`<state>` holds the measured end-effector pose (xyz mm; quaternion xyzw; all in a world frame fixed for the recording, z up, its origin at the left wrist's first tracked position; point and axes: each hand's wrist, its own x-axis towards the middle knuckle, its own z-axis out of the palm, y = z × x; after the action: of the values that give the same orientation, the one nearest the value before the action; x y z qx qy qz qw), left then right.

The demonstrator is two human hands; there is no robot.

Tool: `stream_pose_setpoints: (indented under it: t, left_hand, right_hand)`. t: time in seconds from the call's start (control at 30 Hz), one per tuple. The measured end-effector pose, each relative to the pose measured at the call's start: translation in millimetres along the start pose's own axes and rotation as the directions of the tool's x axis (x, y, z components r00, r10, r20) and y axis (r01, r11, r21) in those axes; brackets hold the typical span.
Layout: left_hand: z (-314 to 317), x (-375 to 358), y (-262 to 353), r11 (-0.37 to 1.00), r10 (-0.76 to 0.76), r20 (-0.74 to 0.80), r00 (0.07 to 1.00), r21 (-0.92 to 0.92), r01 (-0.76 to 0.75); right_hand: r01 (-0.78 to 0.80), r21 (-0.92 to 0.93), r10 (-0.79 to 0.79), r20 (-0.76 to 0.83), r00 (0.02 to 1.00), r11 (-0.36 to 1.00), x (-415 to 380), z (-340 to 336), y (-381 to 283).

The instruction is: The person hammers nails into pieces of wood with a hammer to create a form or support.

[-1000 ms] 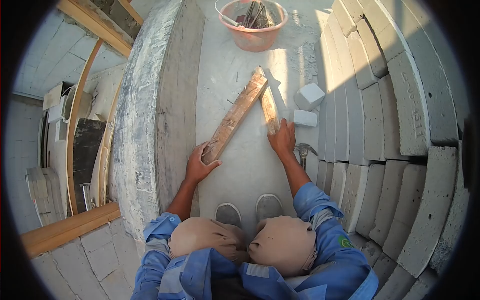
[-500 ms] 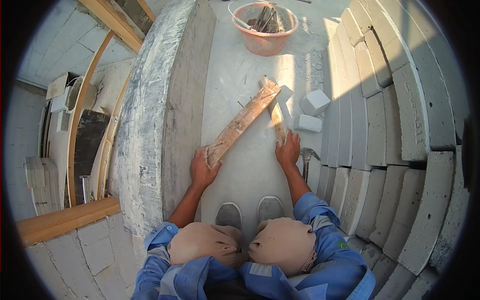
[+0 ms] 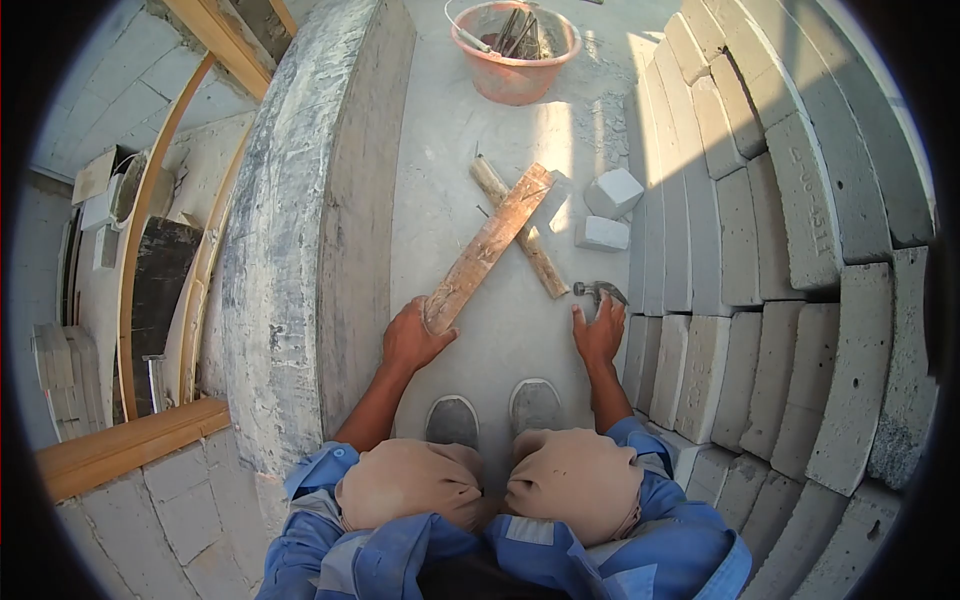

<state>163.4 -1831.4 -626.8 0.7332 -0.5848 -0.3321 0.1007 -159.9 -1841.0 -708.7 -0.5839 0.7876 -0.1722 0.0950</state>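
My left hand (image 3: 416, 335) is closed around the near end of a rough, stained wooden board (image 3: 490, 245), which slants up to the right. Beneath it, a second, narrower wooden piece (image 3: 540, 262) lies crosswise on the floor, with nails sticking out near its far end. My right hand (image 3: 600, 335) is over a claw hammer (image 3: 600, 290), thumb and fingers apart. The hammer's head shows just beyond the fingertips, while its handle is hidden under the hand.
An orange bucket (image 3: 516, 75) holding thin rods stands ahead. Two pale block pieces (image 3: 605, 233) lie right of the boards. Stacked concrete blocks (image 3: 760, 370) line the right side. A thick, mottled grey slab wall (image 3: 290, 230) runs along the left.
My right hand has let go of the narrow wooden piece and moved right and down to the hammer. That piece now lies crossed under the board. My left hand keeps its hold.
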Motion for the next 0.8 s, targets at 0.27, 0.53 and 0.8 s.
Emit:
stream_pose_setpoints:
  t: [0.27,0.53,0.8]
  left_hand:
    - [15.4,-4.6,-16.0,0.991,0.042,-0.002,0.999,-0.13,-0.042]
    - [8.4,-13.5,-14.0,0.994,-0.072,0.053,0.996,-0.073,0.076]
    - [15.8,-17.9,-25.9,0.989,0.046,-0.037,0.998,-0.137,-0.05]
  right_hand:
    - [-0.246,-0.134,0.263,0.124,0.957,0.96,-7.8,-8.2,12.2]
    - [-0.373,0.042,0.336,0.347,0.875,0.927,4.3,-12.1,32.9]
    - [-0.403,0.304,0.303,0.327,0.895,0.863,1.6,17.5,46.9]
